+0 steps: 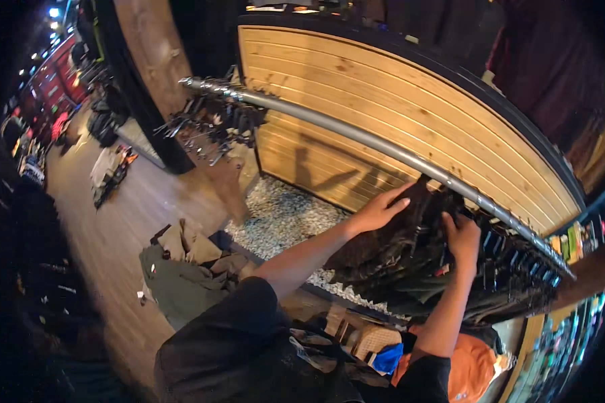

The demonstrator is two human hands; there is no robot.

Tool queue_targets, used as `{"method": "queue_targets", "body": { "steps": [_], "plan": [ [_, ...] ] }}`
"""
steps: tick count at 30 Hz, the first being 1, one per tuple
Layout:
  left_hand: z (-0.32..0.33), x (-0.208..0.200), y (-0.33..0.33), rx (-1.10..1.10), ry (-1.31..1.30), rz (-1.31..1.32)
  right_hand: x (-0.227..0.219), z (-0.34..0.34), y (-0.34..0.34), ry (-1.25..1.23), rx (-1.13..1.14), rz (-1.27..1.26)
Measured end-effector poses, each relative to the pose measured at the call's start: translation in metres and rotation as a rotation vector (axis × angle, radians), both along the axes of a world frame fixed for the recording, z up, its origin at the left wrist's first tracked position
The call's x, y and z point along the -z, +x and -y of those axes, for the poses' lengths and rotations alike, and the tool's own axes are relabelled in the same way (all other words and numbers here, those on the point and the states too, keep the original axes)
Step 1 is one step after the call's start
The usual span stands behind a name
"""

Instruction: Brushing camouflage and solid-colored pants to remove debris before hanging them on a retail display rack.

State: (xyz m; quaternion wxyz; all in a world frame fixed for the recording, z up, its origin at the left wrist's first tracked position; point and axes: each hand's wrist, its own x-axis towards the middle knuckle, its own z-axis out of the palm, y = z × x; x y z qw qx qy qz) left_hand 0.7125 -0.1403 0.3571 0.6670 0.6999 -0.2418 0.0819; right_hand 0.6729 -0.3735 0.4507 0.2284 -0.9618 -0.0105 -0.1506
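A dark brown garment (pixel 407 232) hangs from the metal rail (pixel 356 131), among other dark clothes at its right part. My left hand (pixel 378 211) touches the upper left side of this garment, its fingers stretched out and its thumb apart. My right hand (pixel 462 240) is a little to the right, its fingers curled at the upper edge of the dark clothes and closed on the cloth there. Shadow hides the exact kind of garment and most of the hangers near my hands.
Bunched hangers (pixel 212 124) crowd the rail's left end, by a wooden post (pixel 151 47). Behind stands a wood-slat panel (pixel 356 74) above pale gravel (pixel 282 215). Olive clothing (pixel 185 285) lies at left. An orange garment (pixel 474 366) and a blue cloth (pixel 387 359) are near me.
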Motion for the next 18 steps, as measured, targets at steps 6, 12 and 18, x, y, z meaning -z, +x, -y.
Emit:
{"method": "queue_targets", "body": {
  "steps": [6,12,18],
  "plan": [
    [-0.066,0.03,0.005,0.019,0.117,-0.082,-0.003,0.006,-0.023,0.026,0.115,0.14],
    [-0.009,-0.041,0.017,0.27,0.295,-0.027,0.017,-0.034,-0.033,0.083,0.279,0.288],
    [0.104,0.001,0.039,0.535,-0.019,-0.045,0.012,0.016,-0.033,0.015,0.339,0.29]
  ]
}}
